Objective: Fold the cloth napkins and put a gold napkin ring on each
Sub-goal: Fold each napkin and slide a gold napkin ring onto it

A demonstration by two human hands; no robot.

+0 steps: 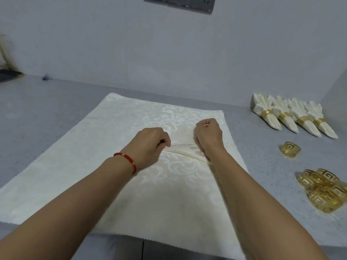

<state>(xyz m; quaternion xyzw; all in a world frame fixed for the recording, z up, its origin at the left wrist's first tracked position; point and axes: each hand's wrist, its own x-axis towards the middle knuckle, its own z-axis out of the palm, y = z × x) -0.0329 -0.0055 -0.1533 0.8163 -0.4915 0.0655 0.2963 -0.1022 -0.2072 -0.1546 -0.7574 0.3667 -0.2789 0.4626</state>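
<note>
Lying flat on the grey surface (56, 113), the cream napkin (116, 132) shows one raised pleat (185, 149) running left-right between both hands. Left hand (150, 143) and right hand (208, 136) each pinch an end, fingers curled. Loose gold rings (290, 149) lie nearer the right hand.

A pale grey-white wall (112, 44) fills the upper half of the frame, smooth and evenly lit with soft, cool light. At the top centre a grey socket panel (179, 3) is fixed to it, cut off by the frame edge. Below the wall runs a grey speckled tabletop (47, 109), meeting it along a line that crosses the middle of the frame. At the far left edge stands a thin pale rod (4, 53) above a dark flat object (9, 75). A second wall (336, 91) closes the right edge.
</note>
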